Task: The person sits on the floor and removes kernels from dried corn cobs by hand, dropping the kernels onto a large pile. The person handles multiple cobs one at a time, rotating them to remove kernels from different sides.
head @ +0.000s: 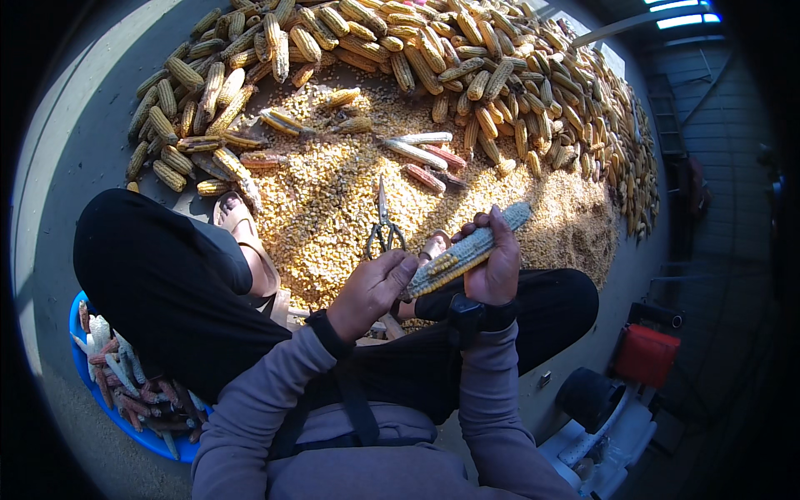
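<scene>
My left hand (374, 289) grips the lower end of a mostly bare corn cob (462, 253), its thumb against the tip. Around the cob's upper part my right hand (497, 259) is closed. Yellow kernels remain in rows along the cob's lower side and in a small patch near my left hand. Scissors (383, 219) lie on a spread of loose corn kernels (319, 212), points away from me, just beyond my left hand. Several stripped white and red cobs (419, 152) rest on the kernels farther off.
A large heap of unshelled corn cobs (494, 69) curves around the far side and right. At the lower left stands a blue basin (103, 409) of stripped cobs. A red container (647, 355) and a black bucket (589, 399) are at the lower right. My sandaled feet flank the kernels.
</scene>
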Demonstrator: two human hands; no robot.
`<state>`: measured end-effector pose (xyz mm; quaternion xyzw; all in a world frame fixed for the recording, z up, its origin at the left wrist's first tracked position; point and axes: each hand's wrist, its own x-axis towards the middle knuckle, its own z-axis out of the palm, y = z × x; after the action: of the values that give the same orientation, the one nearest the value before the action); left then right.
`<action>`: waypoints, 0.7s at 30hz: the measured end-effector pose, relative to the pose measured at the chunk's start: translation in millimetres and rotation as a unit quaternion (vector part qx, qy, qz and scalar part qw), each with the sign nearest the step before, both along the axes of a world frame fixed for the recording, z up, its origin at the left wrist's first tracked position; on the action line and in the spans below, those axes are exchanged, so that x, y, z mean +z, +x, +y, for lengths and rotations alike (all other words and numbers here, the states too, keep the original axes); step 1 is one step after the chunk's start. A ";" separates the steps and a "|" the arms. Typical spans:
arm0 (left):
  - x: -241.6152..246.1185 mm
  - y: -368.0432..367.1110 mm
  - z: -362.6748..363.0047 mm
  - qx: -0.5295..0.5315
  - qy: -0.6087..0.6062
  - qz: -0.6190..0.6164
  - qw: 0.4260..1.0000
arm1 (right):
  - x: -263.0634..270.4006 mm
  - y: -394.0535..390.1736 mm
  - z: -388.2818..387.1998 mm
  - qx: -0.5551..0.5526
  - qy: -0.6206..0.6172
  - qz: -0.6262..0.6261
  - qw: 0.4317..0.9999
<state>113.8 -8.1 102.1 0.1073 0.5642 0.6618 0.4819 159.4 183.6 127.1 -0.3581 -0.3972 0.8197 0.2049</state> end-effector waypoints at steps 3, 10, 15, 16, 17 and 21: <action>0.9 4.3 3.0 0.017 -0.007 0.213 0.977 | -0.6 -0.9 -5.7 0.009 0.006 -0.012 1.000; 1.2 13.8 7.4 0.058 -0.013 0.240 0.969 | -0.6 -4.3 -20.9 0.045 0.011 0.003 0.999; 3.5 13.9 4.5 0.079 -0.020 0.299 0.951 | -0.5 -3.9 -23.4 0.061 0.025 0.004 0.998; 4.0 14.0 3.7 0.073 -0.031 0.284 0.956 | -0.6 -3.8 -23.7 0.060 0.028 0.004 0.998; 4.2 14.3 3.2 0.072 -0.026 0.272 0.959 | -0.6 -3.7 -24.1 0.064 0.026 0.008 0.998; 1.5 14.4 4.3 0.101 -0.015 0.156 0.982 | 1.2 -4.4 -25.9 0.063 0.016 0.008 0.998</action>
<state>128.2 -3.8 103.6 0.1443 0.6504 0.6735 0.3203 155.0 157.7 128.3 -0.3229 -0.4301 0.8273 0.1620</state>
